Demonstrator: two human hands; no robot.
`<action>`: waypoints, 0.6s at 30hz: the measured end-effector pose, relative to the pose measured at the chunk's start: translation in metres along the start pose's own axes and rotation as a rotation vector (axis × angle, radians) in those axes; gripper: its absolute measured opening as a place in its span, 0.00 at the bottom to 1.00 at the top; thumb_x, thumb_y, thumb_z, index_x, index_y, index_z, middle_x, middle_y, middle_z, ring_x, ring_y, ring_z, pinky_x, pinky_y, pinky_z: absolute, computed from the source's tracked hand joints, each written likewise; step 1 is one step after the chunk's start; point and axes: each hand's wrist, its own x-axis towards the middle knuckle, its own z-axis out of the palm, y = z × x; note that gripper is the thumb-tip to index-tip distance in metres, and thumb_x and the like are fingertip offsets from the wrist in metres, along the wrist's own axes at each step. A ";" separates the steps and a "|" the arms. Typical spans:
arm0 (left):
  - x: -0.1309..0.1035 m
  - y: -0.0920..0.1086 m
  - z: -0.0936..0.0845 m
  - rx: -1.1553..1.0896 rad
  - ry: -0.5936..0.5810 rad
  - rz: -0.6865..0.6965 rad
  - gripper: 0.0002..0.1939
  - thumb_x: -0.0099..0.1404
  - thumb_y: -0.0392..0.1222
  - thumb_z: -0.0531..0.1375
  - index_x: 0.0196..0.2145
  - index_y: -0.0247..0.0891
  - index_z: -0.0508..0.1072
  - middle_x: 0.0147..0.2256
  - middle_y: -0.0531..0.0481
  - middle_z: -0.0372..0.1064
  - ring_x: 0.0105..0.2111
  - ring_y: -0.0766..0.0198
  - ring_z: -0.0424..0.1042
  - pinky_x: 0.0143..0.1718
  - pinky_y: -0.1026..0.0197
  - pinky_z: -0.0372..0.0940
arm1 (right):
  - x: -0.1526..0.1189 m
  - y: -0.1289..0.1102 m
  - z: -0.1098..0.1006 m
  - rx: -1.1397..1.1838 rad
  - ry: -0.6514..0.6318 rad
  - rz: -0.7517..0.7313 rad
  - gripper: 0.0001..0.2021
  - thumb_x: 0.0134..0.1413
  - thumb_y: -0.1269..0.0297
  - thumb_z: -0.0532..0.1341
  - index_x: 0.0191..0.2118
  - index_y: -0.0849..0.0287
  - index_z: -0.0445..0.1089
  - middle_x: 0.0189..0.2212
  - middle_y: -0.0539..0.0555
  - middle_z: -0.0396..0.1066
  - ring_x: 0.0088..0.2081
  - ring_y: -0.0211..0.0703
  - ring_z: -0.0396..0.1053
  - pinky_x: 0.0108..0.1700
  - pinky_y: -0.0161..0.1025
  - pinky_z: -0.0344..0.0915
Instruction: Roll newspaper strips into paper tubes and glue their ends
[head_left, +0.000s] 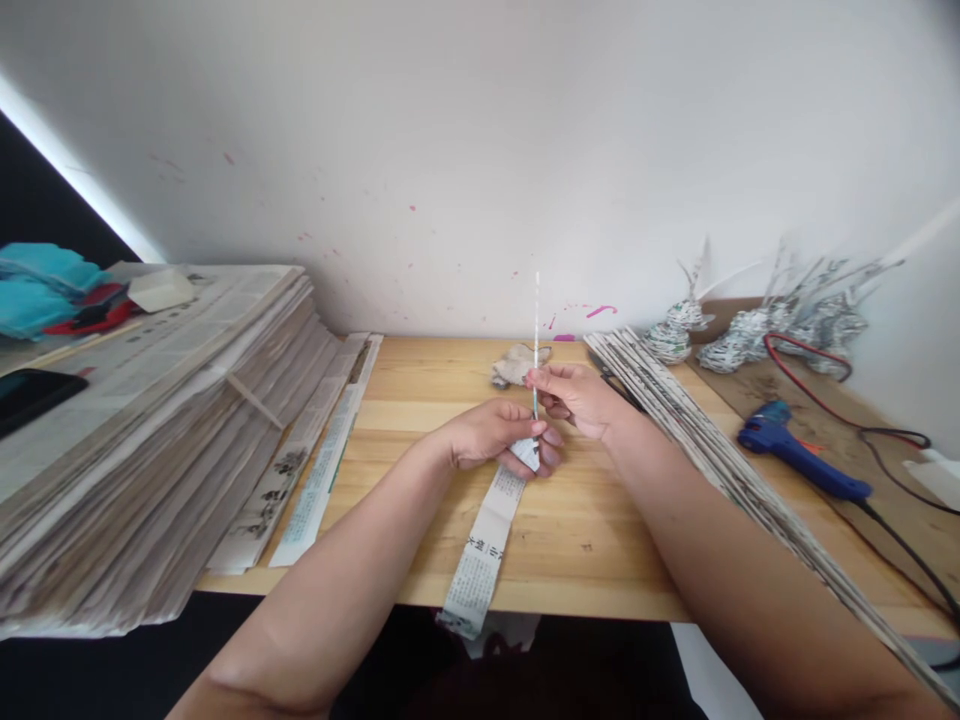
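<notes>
Over the middle of the wooden table, a newspaper strip [484,535] runs up into my left hand [499,435], its lower end hanging past the table's front edge. The upper part of the strip is rolled into a thin paper tube [537,320] that stands nearly upright. My left hand is closed on the strip where flat paper meets the tube. Just above it, my right hand [570,395] pinches the tube between thumb and fingers. Behind the hands lies a crumpled greyish cloth [514,365].
A tall newspaper stack [247,400] fills the left side, with cut strips [322,470] beside it. Rolled paper sticks [697,450] lie along the right. Beyond them are a blue glue gun [802,455] with its cord and several woven paper figures [739,340] on cardboard.
</notes>
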 end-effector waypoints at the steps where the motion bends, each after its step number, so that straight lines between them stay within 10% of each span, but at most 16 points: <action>1: 0.000 0.000 0.000 -0.006 0.009 -0.004 0.23 0.59 0.54 0.63 0.42 0.31 0.75 0.38 0.36 0.75 0.35 0.58 0.76 0.36 0.56 0.70 | 0.000 0.000 -0.001 0.009 -0.037 0.001 0.19 0.42 0.48 0.70 0.29 0.61 0.74 0.17 0.46 0.57 0.19 0.30 0.52 0.17 0.30 0.40; 5: -0.001 0.001 0.001 0.003 0.013 -0.011 0.23 0.59 0.55 0.63 0.41 0.30 0.75 0.38 0.35 0.75 0.35 0.58 0.76 0.35 0.57 0.70 | -0.003 -0.001 -0.001 -0.013 -0.126 0.021 0.18 0.43 0.50 0.70 0.34 0.62 0.76 0.18 0.47 0.60 0.20 0.31 0.54 0.18 0.30 0.43; 13: -0.001 0.001 -0.002 0.027 0.038 -0.018 0.23 0.60 0.55 0.62 0.42 0.31 0.75 0.37 0.36 0.75 0.35 0.58 0.76 0.35 0.58 0.70 | 0.001 0.001 0.004 -0.136 0.096 -0.057 0.24 0.46 0.41 0.64 0.32 0.61 0.74 0.20 0.49 0.62 0.21 0.34 0.56 0.20 0.33 0.46; 18: 0.000 0.001 -0.011 -0.046 0.147 0.012 0.21 0.60 0.53 0.63 0.40 0.31 0.75 0.35 0.39 0.76 0.35 0.56 0.77 0.35 0.57 0.71 | 0.013 0.017 -0.010 -1.014 0.417 -0.363 0.22 0.57 0.50 0.58 0.50 0.59 0.73 0.39 0.61 0.72 0.42 0.52 0.65 0.42 0.44 0.60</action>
